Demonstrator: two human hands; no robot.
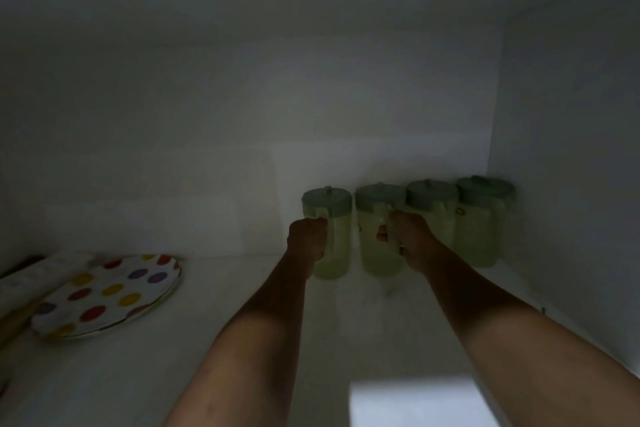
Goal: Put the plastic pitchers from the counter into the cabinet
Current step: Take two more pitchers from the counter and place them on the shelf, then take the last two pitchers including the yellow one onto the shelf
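Observation:
I look into a dim white cabinet (381, 340). Several pale green plastic pitchers with grey-green lids stand in a row against the back wall toward the right corner. My left hand (307, 240) is closed around the handle of the leftmost pitcher (337, 236). My right hand (407, 240) grips the handle of the second pitcher (375, 229). Both of these stand upright on the shelf floor. Two more pitchers (436, 215) (481, 222) stand to the right, the last one close to the side wall.
A white plate with coloured dots (107, 295) lies on the shelf at the left, resting on a rolled pale item (31, 277). The right side wall (571, 184) of the cabinet is close to the pitcher row. A bright patch lights the shelf's front edge.

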